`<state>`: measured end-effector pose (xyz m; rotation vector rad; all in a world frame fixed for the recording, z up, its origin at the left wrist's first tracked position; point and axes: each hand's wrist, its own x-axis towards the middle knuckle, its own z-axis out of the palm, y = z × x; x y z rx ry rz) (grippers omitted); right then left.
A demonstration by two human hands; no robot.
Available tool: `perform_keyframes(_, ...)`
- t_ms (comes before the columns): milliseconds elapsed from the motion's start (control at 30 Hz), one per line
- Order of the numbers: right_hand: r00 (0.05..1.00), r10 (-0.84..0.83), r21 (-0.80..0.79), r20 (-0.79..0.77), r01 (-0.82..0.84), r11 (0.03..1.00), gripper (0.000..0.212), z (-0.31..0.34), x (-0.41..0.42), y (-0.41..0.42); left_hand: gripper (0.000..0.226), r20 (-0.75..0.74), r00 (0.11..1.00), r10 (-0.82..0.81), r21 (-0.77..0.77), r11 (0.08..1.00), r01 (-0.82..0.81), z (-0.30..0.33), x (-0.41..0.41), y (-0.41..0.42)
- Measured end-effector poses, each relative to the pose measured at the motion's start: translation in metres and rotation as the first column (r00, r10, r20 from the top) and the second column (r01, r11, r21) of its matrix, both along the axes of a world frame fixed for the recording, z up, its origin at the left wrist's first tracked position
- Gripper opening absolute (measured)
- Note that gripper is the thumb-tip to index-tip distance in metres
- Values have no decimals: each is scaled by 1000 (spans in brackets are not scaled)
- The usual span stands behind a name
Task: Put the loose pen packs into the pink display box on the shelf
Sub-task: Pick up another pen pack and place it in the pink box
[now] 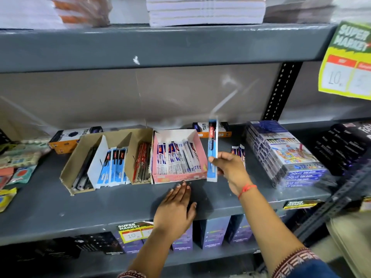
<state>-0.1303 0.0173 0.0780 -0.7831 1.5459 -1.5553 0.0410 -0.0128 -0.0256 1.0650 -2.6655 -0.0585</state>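
Observation:
The pink display box [202, 149] stands on the grey shelf [60, 207], holding several white and blue pen packs. My right hand [230, 169] grips a light blue pen pack [212, 145] upright, just beyond the box's right wall. A few loose pen packs [239, 151] lie on the shelf behind that hand. My left hand [176, 207] rests flat on the shelf with its fingertips at the box's front edge, holding nothing.
A brown cardboard box [70, 169] with dividers and pen packs adjoins the pink box on its left. Stacked colour pencil boxes [289, 157] sit to the right, black packs [341, 145] beyond them. Erasers and small items [18, 167] lie far left. An upper shelf [160, 45] overhangs.

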Motion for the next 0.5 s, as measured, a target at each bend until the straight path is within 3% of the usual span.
perform_keyframes(133, 991, 133, -54, 6, -132, 990, 28, 0, 22, 9, 49, -41, 995, 90, 39, 995, -88, 1, 30, -8)
perform_keyframes(267, 977, 214, -83, -11, -214, 973, 13, -1, 37, 11, 51, -57, 962, 268, 72, 962, -264, 3, 62, -21)
perform_keyframes(400, 977, 210, -124, 25, -205, 971, 20, 0, 48, 10, 57, -19, 964, 266, 85, 961, -264, 1, 64, -24)
perform_keyframes(500, 977, 210, -135, 31, -205, 970, 13, 1, 54, 9, 58, -29, 963, 267, 79, 961, -264, 0, 65, -24)
